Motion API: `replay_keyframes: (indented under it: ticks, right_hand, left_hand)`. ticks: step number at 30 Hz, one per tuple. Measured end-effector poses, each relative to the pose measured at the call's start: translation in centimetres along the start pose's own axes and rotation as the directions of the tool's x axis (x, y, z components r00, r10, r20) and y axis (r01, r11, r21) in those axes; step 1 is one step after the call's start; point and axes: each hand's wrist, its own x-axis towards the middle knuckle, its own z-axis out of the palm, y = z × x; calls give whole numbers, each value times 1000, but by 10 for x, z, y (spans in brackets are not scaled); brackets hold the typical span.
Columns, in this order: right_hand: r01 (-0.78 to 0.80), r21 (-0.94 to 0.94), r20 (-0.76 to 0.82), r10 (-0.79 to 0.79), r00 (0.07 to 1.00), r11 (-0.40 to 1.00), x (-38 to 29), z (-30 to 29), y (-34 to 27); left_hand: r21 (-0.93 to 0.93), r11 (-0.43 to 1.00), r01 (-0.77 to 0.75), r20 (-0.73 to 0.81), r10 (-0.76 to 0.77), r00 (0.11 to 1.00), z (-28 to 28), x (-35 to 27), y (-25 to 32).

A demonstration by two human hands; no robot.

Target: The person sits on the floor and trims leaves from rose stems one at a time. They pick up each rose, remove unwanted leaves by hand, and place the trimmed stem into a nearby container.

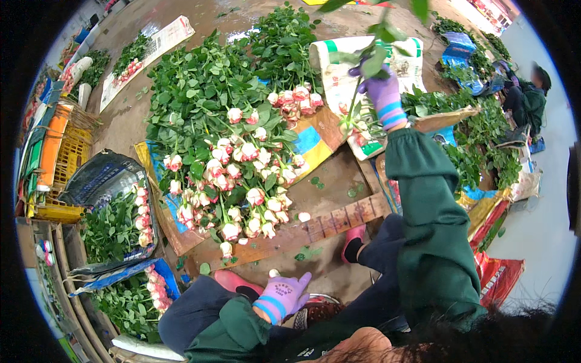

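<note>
My right hand [381, 90], in a purple glove with blue bands, is raised at the upper right and grips a leafy rose stem [356, 97]. Its leaves point up and away from me, while a pink-edged bloom [348, 123] seems to hang below the hand. Low over my lap is my left hand [282, 295] in a matching glove, two fingers spread. A small whitish thing shows at its far edge; whether the hand holds anything is hidden. Before me lies a big heap of cream-and-pink roses [227, 168], blooms towards me, stems away.
A wooden board with dark marks [340, 220] crosses before my feet. Bundled roses [113, 227] lie in wraps at left, beside a yellow plastic crate [75, 149]. A white woven sack [340, 59] lies under my right hand. At far right a person [529, 100] sits near more greenery.
</note>
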Motion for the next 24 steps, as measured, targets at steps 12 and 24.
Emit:
replay_keyframes:
  ticks: [12, 24]
  right_hand:
    - [-633, 371, -554, 709, 436, 679, 86, -106, 241]
    - [-666, -499, -670, 239, 702, 555, 69, -113, 260]
  left_hand:
    - [-104, 991, 89, 106, -78, 991, -26, 42, -32]
    - [-116, 993, 37, 54, -31, 998, -32, 46, -29]
